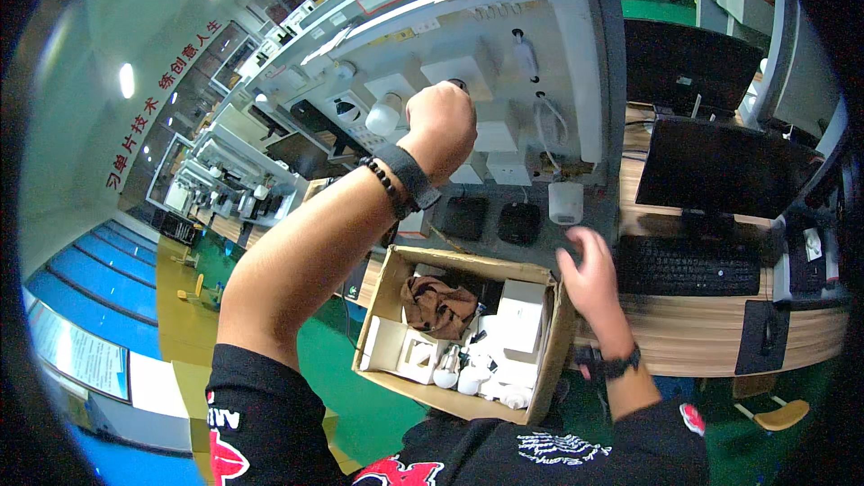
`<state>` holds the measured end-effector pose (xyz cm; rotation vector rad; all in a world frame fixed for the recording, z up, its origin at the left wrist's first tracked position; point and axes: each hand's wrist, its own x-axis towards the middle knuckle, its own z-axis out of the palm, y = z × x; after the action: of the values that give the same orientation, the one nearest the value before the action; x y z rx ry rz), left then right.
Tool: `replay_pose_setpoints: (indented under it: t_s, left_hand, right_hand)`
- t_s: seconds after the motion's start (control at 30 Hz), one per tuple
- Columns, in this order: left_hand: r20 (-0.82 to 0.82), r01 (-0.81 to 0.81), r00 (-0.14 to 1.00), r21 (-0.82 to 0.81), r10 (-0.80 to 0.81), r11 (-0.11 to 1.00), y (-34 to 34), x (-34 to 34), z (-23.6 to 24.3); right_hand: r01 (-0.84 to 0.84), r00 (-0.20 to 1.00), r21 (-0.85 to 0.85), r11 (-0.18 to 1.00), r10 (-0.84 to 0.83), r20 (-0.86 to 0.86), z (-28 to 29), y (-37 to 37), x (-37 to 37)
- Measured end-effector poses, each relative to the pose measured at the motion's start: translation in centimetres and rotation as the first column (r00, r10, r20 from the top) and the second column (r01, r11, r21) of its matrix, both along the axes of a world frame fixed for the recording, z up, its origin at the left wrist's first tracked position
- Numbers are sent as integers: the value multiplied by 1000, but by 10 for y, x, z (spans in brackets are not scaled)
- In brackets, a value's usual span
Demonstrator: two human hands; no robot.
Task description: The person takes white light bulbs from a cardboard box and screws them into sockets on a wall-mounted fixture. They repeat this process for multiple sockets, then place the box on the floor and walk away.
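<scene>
My left hand (pixel 441 129) reaches up to a grey-white upright panel (pixel 576 63) fitted with electrical devices. Its fingers are curled closed against the panel, and what they hold, if anything, is hidden behind the hand. A white light bulb (pixel 384 114) sticks out just left of this hand, and a white square box (pixel 461 67) is mounted above it. My right hand (pixel 589 279) hovers by the right rim of a cardboard box (pixel 551 355), fingers apart and holding nothing. Inside the box lie a crumpled brown cloth (pixel 438 306), several white bulbs (pixel 470 381) and white cartons (pixel 520 315).
Two black square devices (pixel 519 222) sit at the panel's foot, beside a white unit (pixel 566 202) hanging on a cable. At right, a wooden desk (pixel 675 333) carries monitors (pixel 724 166), a black keyboard (pixel 688 265) and a mouse on a pad (pixel 763 335). A stool (pixel 781 416) stands below.
</scene>
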<state>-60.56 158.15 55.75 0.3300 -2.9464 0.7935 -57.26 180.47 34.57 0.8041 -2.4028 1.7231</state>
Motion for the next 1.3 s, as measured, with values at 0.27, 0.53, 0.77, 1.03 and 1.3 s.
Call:
replay_pose_setpoints:
  t_s: [0.27, 0.53, 0.77, 1.03, 1.3]
  left_hand:
    - [-76, 65, 959, 997, 274, 48, -49, -3, -4]
    - [33, -102, 995, 88, 99, 991, -28, -36, -19]
    - [8, 46, 999, -235, -46, 971, -19, -27, -26]
    - [50, -77, 985, 984, 166, 162, -46, -3, 0]
    - [-345, -567, 819, -603, 458, 560, 8, -51, -62]
  right_hand:
    - [-347, 668, 99, 933, 171, 724, -59, 71, 127]
    - [-435, 640, 213, 875, 134, 756, -63, 41, 139]
    - [-429, 689, 272, 861, 117, 715, -62, 44, 142]
    - [-402, 698, 241, 883, 125, 705, -68, 43, 144]
    - [-389, 753, 246, 888, 153, 640, -80, 40, 155]
